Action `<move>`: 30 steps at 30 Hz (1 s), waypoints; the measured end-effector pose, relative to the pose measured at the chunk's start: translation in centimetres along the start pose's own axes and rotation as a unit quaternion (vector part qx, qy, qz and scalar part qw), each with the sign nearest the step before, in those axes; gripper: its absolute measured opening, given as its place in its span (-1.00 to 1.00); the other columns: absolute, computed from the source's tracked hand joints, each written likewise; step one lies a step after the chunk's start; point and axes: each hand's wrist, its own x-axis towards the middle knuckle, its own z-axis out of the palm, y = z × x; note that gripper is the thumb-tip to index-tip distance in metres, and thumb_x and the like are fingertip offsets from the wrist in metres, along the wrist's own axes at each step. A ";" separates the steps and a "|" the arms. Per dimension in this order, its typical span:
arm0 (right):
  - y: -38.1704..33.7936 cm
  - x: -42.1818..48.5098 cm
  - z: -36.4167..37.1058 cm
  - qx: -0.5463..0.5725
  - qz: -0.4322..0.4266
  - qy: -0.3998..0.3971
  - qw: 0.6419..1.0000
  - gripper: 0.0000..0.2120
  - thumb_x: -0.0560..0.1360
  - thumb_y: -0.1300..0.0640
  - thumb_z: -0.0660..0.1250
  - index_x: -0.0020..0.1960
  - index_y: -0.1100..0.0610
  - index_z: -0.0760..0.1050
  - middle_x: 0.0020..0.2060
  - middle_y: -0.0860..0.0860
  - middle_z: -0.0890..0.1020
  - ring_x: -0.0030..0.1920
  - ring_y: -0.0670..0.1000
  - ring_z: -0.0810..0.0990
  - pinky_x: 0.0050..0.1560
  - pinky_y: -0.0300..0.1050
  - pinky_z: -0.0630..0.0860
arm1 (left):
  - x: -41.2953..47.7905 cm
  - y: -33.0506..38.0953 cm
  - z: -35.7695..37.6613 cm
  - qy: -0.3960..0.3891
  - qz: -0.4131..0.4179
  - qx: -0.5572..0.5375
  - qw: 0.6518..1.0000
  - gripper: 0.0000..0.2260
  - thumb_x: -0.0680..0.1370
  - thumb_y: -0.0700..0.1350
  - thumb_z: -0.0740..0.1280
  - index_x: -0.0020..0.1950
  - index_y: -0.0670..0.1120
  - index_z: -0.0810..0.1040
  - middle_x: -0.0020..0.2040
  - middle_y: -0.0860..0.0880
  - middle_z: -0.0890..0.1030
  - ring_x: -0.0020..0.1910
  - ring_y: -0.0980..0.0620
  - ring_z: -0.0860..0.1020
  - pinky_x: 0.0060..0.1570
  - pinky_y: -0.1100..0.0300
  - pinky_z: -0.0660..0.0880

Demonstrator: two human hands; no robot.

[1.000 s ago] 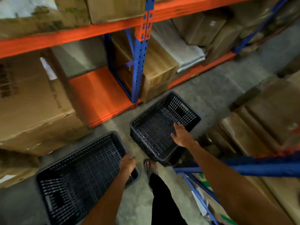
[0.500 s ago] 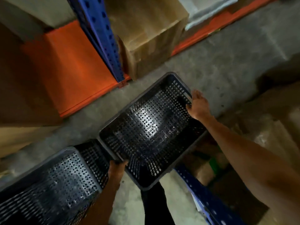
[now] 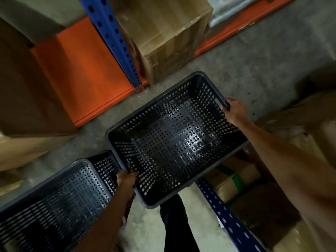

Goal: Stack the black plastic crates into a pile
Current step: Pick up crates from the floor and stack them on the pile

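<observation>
Two black perforated plastic crates are in view. The right crate [image 3: 174, 139] fills the centre, held up above the concrete floor. My right hand [image 3: 233, 111] grips its far right rim at the handle slot. My left hand [image 3: 126, 179] grips its near left rim. The left crate [image 3: 54, 195] sits lower at the bottom left, its near corner tucked under the held crate's left edge. Both crates look empty.
A blue rack post [image 3: 112, 42] and orange shelf [image 3: 81, 70] stand ahead, with cardboard boxes [image 3: 167, 39] on it. Another blue beam [image 3: 231, 215] runs along the bottom right, boxes behind it. My dark trouser leg [image 3: 177, 224] is below the held crate.
My left hand left the left crate's rim and took the right crate's near rim. My right hand shifted to the far handle. The right crate rose toward the camera.
</observation>
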 end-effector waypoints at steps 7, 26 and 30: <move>-4.1 -8.7 -12.2 0.020 0.020 0.043 0.999 -0.69 0.58 0.08 0.23 0.25 0.23 0.45 0.02 0.24 0.64 0.00 0.25 0.62 -0.10 0.04 0.55 | -9.1 6.6 -8.9 -0.052 0.124 0.047 0.990 -0.88 0.48 -0.35 0.32 -0.02 -0.25 0.47 -0.05 -0.17 0.55 -0.10 -0.14 0.54 -0.01 0.03 0.53; -26.6 -35.9 -6.2 0.036 -0.101 0.038 0.994 -0.74 0.55 0.11 0.26 0.12 0.29 0.49 -0.01 0.29 0.63 0.05 0.31 0.60 0.03 0.11 0.54 | -11.2 -8.4 -47.5 0.154 0.313 0.179 0.920 -0.59 0.55 -0.08 0.28 0.36 -0.21 0.39 0.17 -0.27 0.59 0.15 -0.25 0.58 0.13 -0.03 0.52; -31.0 -40.5 -1.1 0.036 -0.124 0.005 0.992 -0.76 0.55 0.08 0.27 0.05 0.27 0.52 -0.02 0.26 0.65 0.06 0.28 0.60 -0.01 0.07 0.55 | -9.0 -15.3 -52.3 0.180 0.289 0.130 0.931 -0.60 0.51 -0.20 0.34 0.33 -0.22 0.43 0.19 -0.31 0.57 0.17 -0.28 0.55 0.12 -0.05 0.48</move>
